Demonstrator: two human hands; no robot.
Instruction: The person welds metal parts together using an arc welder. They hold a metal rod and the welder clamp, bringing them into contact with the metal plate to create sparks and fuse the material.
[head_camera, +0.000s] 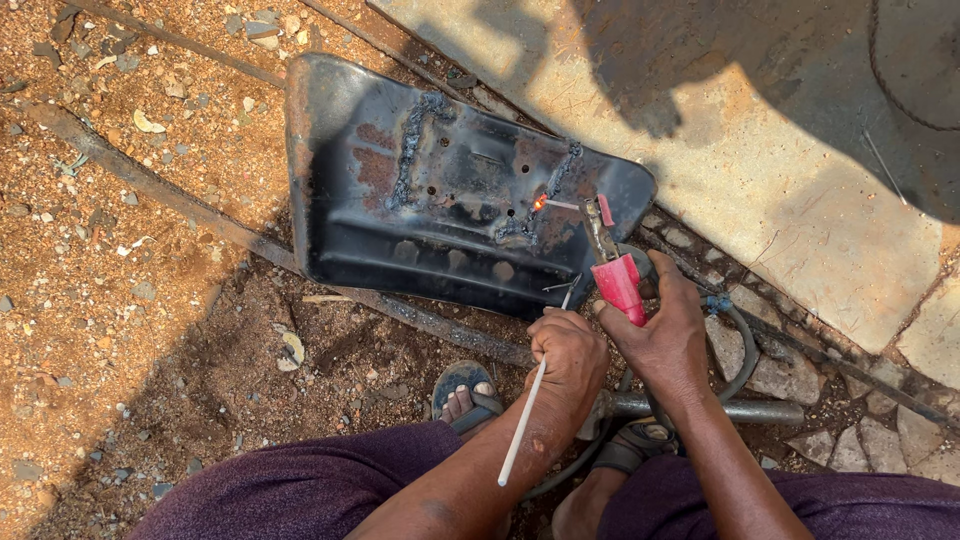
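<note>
**Glowing rod tip on the black metal pan**

Your right hand is closed around the red-handled electrode holder, gripping it by the red sleeve. The holder's metal jaws point up and away from you and clamp a short welding rod. The rod's tip glows orange where it meets the inside face of the black metal pan, near the pan's right end and just beside a rough weld bead.

Your left hand is fisted on a spare white welding rod, which runs from just below the pan's near edge, through your fist and down along your forearm. The two hands sit side by side, close to touching.

The pan lies tilted on reddish gravel ground, its right corner reaching the edge of a concrete slab. A second rough weld bead runs down its left half. A dark cable curves behind your right wrist, and a grey metal pipe lies on the ground under it. Your sandalled left foot sits just below the pan, with purple trousers covering your knees.
</note>
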